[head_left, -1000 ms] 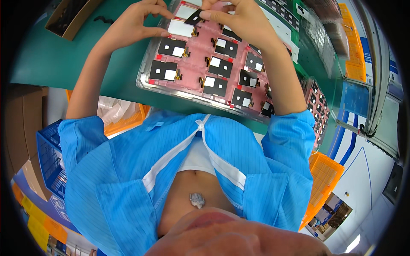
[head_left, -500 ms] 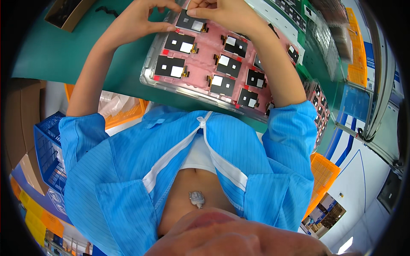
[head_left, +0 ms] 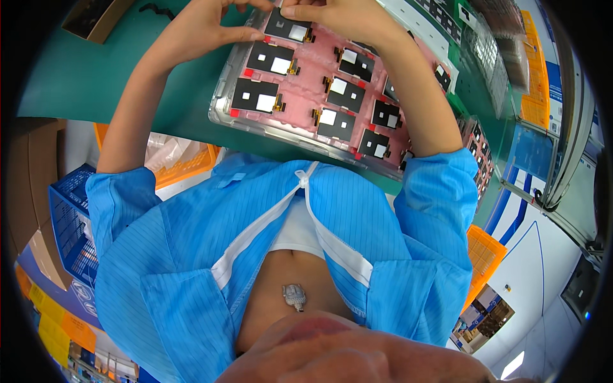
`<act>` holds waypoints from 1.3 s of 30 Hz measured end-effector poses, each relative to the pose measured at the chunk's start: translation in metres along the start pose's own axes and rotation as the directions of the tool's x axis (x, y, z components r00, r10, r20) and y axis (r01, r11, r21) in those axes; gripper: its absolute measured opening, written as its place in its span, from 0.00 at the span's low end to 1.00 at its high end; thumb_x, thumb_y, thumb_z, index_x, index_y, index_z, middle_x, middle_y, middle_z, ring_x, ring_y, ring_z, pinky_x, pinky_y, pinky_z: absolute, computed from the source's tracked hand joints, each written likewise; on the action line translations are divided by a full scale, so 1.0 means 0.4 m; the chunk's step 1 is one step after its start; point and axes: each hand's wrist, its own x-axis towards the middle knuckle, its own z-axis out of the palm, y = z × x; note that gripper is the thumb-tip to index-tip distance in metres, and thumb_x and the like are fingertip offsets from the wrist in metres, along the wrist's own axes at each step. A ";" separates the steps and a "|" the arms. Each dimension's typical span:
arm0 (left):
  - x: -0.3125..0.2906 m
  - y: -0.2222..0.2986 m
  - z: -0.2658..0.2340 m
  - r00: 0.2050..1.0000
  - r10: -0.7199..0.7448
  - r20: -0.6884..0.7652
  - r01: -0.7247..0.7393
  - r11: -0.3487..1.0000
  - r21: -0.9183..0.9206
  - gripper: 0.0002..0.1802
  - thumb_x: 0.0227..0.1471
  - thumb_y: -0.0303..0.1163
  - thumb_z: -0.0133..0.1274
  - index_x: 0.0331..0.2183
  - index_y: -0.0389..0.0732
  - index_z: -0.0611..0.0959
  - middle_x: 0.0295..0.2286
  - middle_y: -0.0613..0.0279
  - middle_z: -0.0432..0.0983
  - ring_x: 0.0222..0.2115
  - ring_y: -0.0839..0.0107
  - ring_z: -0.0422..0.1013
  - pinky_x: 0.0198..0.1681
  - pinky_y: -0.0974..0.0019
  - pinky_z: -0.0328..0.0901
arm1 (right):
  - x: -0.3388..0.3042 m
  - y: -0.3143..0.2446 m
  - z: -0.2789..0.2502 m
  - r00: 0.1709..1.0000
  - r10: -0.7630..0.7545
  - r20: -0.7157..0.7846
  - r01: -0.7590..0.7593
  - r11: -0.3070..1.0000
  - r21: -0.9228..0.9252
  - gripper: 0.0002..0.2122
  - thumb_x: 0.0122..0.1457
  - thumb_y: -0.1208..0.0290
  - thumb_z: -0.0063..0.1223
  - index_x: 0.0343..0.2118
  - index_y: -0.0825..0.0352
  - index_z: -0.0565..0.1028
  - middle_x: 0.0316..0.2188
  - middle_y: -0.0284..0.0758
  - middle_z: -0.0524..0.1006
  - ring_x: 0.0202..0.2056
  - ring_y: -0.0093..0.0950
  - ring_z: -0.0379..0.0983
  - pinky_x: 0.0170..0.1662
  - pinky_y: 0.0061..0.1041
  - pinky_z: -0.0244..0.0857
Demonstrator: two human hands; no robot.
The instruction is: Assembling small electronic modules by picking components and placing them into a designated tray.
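Observation:
A clear plastic tray (head_left: pixel 220 105) lined with pink holds rows of small black display panels, each with white patches and a gold-coloured ribbon connector. Both hands are at the upper left panel (head_left: pixel 280 27), near the picture's top edge. My left hand (head_left: pixel 201 30) has its thumb spread from its bent fingers, a fingertip close to the panel's corner; nothing shows in it. My right hand (head_left: pixel 338 18) is closed in a pinch at the panel's far edge. What lies between its fingertips is too small to make out. Below sit another panel (head_left: pixel 260 56) and a third panel (head_left: pixel 246 94).
The tray stands on a green tabletop (head_left: pixel 70 76). An open cardboard box (head_left: pixel 102 22) and a black strip (head_left: pixel 156 11) lie far left. Clear plastic packs (head_left: pixel 482 57) are at the right. A blue crate (head_left: pixel 73 223) and an orange basket (head_left: pixel 191 167) stand below the table.
Both hands stay at the same panel, with only slight shifts of the fingers. The view has moved a little; the tray and its panels look unchanged.

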 end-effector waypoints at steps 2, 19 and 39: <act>-0.003 -0.011 0.007 1.000 0.014 -0.014 -0.014 0.999 -0.035 0.21 0.41 0.26 0.73 0.41 0.38 0.86 0.40 0.64 0.72 0.39 0.72 0.70 0.40 0.70 0.64 | -0.001 0.000 0.000 1.000 -0.004 0.004 0.004 1.000 -0.008 0.02 0.61 0.78 0.59 0.32 0.71 0.79 0.26 0.28 0.78 0.28 0.16 0.70 0.33 0.19 0.66; -0.002 -0.005 0.004 1.000 0.018 -0.020 -0.019 0.999 -0.032 0.21 0.40 0.27 0.73 0.40 0.39 0.86 0.38 0.65 0.72 0.38 0.73 0.69 0.39 0.70 0.63 | 0.004 -0.001 0.003 1.000 -0.014 -0.013 0.013 0.998 -0.064 0.03 0.60 0.78 0.60 0.30 0.71 0.80 0.25 0.28 0.78 0.27 0.16 0.70 0.32 0.19 0.66; -0.005 -0.023 0.011 1.000 0.013 -0.027 -0.016 0.992 -0.124 0.21 0.41 0.26 0.73 0.41 0.38 0.87 0.40 0.64 0.73 0.41 0.72 0.70 0.43 0.70 0.64 | -0.005 -0.001 0.015 0.990 -0.097 -0.099 0.074 0.974 -0.216 0.04 0.58 0.76 0.63 0.30 0.71 0.80 0.22 0.31 0.78 0.24 0.18 0.70 0.30 0.24 0.66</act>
